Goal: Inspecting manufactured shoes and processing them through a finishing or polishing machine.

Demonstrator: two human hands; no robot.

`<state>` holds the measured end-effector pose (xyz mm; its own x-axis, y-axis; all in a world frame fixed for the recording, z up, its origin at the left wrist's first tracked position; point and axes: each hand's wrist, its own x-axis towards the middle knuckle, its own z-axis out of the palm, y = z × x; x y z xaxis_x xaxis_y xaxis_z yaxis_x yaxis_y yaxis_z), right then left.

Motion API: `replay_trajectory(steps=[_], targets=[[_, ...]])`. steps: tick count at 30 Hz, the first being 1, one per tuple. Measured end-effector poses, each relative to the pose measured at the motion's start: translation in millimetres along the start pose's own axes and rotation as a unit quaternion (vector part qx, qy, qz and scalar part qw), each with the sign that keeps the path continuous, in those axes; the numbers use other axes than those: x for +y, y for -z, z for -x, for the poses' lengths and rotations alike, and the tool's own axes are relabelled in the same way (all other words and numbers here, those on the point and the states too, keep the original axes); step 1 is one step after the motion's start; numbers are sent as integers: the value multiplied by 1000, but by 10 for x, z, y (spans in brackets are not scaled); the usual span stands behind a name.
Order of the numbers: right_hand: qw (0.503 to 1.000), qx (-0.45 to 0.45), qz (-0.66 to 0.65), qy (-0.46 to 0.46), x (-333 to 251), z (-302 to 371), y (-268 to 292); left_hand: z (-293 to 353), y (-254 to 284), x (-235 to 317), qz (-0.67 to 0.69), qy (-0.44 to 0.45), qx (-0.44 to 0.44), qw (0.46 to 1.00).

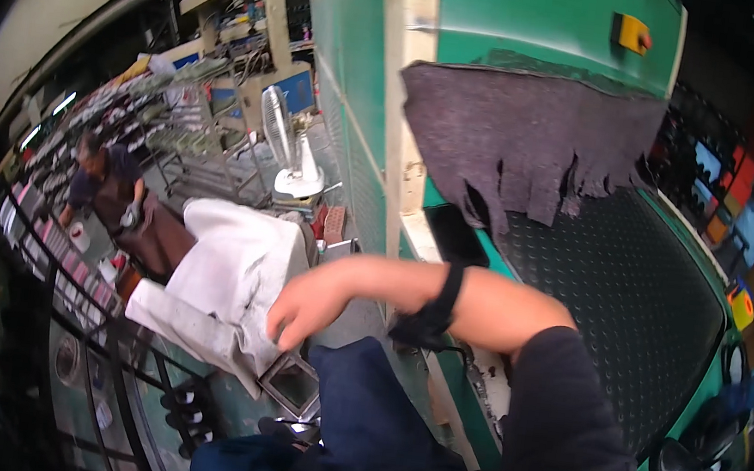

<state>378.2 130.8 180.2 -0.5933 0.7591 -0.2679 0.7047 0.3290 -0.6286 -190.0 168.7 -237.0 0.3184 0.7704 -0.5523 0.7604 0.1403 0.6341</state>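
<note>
My right hand [308, 307] reaches across to the left, its fingers loosely bent and slightly apart, with nothing visible in them. It hangs in front of a large whitish draped sheet [231, 251]; whether it touches the sheet I cannot tell. A black strap [433, 312] circles my right forearm. Just below the hand, a small square metal frame [290, 384] stands near my knee. My left hand is out of view.
To the right is a green machine [532, 21] with a black textured conveyor belt [615, 272] and a frayed grey curtain [537, 133]. Black shoes [676, 465] sit beside it. A white fan [300, 176], a black rail [93, 361] and an aproned person [151, 219] are at left.
</note>
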Motion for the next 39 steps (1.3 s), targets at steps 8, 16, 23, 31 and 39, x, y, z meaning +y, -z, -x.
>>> replay_trajectory(steps=[8, 16, 23, 31, 39], targets=[[770, 546, -308, -123, 1230, 3426, 237, 254, 304, 892, -32, -48, 40, 998], [288, 801, -115, -513, 2914, 4341, 29, 650, 576, 882, -45, -28, 80, 995], [579, 568, 107, -575, 3328, 2943, 600, 1086, 881, 516, -42, -32, 108, 993], [417, 616, 139, -654, 3462, 4340, -134, 1435, 882, 26, -9, 87, 109, 990], [365, 597, 31, -714, 3810, 5799, -1249, 1888, 604, -109, 5, 197, 112, 974]])
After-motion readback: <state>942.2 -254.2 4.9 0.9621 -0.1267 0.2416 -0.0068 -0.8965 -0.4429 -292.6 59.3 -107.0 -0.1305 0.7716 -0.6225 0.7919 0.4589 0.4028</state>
